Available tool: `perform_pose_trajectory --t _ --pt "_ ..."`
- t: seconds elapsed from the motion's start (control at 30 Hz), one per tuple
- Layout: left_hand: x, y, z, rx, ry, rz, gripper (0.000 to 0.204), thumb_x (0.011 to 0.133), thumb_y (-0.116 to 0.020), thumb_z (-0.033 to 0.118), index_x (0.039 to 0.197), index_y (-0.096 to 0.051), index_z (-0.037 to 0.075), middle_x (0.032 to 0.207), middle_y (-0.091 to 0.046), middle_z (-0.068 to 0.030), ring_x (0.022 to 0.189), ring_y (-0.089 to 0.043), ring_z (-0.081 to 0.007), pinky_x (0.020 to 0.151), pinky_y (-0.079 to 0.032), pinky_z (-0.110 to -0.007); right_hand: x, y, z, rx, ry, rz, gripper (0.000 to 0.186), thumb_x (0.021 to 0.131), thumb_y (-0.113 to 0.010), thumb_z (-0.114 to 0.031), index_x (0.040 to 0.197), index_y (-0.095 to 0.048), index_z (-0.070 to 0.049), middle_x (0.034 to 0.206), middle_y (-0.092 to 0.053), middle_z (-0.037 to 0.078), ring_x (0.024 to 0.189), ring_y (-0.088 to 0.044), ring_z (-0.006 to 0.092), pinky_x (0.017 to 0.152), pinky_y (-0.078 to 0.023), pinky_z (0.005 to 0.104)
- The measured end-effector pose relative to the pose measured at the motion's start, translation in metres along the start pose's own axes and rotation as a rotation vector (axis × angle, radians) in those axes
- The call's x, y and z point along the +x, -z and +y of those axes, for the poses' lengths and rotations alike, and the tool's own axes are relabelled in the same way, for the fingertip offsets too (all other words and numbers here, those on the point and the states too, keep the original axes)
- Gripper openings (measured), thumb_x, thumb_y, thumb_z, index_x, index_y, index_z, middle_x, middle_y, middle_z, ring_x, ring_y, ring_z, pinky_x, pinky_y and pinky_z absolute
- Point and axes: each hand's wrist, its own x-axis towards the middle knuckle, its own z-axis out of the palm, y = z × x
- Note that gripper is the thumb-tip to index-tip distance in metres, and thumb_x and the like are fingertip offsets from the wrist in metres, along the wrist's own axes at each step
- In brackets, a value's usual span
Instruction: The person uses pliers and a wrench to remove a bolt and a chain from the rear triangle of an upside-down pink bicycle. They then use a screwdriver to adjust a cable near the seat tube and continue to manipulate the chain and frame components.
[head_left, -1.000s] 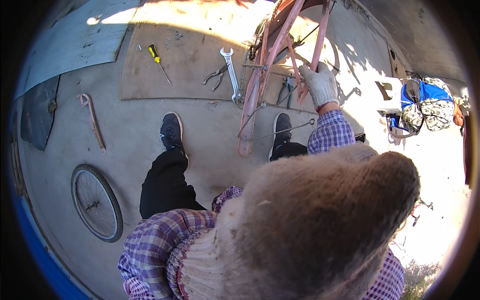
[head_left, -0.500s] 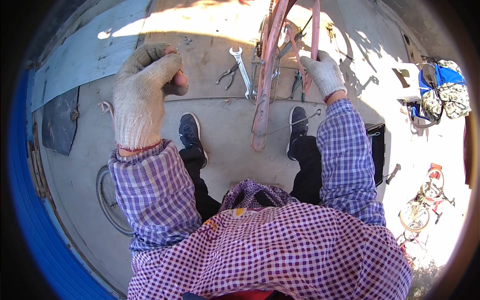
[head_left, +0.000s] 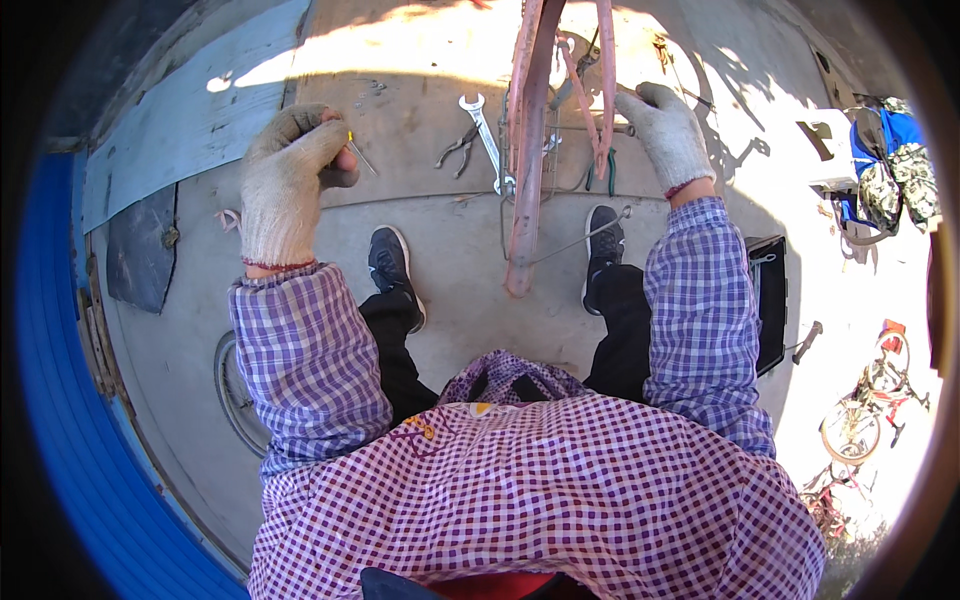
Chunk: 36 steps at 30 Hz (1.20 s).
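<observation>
The left hand (head_left: pixel 288 180), in a knit glove, is curled tight around a small yellow-handled screwdriver (head_left: pixel 358 152). The right hand (head_left: pixel 668 132) grips the pink bicycle frame (head_left: pixel 528 150) standing between the shoes. A wrench (head_left: pixel 487 135) and pliers (head_left: pixel 455 152) lie just beside it. It looks like the tool must next reach the frame.

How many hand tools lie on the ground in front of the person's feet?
3 that I can make out: a silver wrench just left of the pink frame, grey pliers left of the wrench, and green-handled pliers right of the frame. Others may be hidden behind the frame.
</observation>
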Motion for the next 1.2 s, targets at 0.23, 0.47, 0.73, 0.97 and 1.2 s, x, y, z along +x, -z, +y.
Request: perform_pose_trajectory --t 0.23,0.47,0.73,0.97,1.2 --pt "0.036 -0.001 -0.047 0.126 0.175 0.014 0.019 0.093 -0.072 0.010 0.110 -0.068 0.002 0.083 -0.067 -0.0039 0.067 -0.067 -0.0110 0.061 -0.060 -0.028 -0.011 0.008 -0.008 -0.022 0.025 -0.074 0.071 0.085 -0.069 -0.050 0.132 -0.066 0.003 0.116 -0.074 0.022 0.105 -0.072 0.0296 0.093 -0.055 0.0383" --pt "0.105 -0.011 -0.152 0.188 0.438 -0.038 0.018 0.093 -0.070 0.009 0.110 -0.067 0.004 0.085 -0.068 -0.0037 0.067 -0.068 -0.0128 0.060 -0.060 -0.028 -0.040 0.021 -0.021 0.065 0.019 -0.109 0.062 0.090 -0.070 -0.037 0.135 -0.063 0.005 0.124 -0.070 0.022 0.114 -0.069 0.0292 0.100 -0.053 0.0374" --pt "0.176 -0.031 -0.281 0.129 0.564 0.003 0.019 0.089 -0.069 0.005 0.108 -0.066 0.002 0.086 -0.068 -0.0051 0.063 -0.067 -0.0142 0.054 -0.060 -0.031 -0.060 0.020 -0.026 -0.016 -0.111 -0.101 0.054 0.090 -0.067 -0.019 0.140 -0.058 0.000 0.138 -0.064 0.022 0.130 -0.062 0.0301 0.106 -0.052 0.0413" --pt "0.220 -0.043 -0.347 0.134 0.636 0.028 0.018 0.088 -0.069 0.004 0.105 -0.067 0.002 0.083 -0.067 -0.0048 0.060 -0.066 -0.0138 0.051 -0.057 -0.031 -0.029 0.002 -0.045 -0.135 -0.242 -0.082 0.058 0.090 -0.066 -0.017 0.143 -0.055 0.002 0.142 -0.061 0.024 0.131 -0.062 0.0297 0.106 -0.051 0.0396" --pt "0.242 -0.036 -0.382 0.227 0.642 0.019 0.015 0.091 -0.069 0.005 0.105 -0.069 0.000 0.082 -0.069 -0.0052 0.060 -0.065 -0.0129 0.051 -0.053 -0.030 -0.011 -0.016 -0.080 -0.124 -0.334 -0.277 0.057 0.085 -0.067 -0.010 0.138 -0.055 0.005 0.121 -0.067 0.021 0.100 -0.068 0.0232 0.092 -0.055 0.0375"
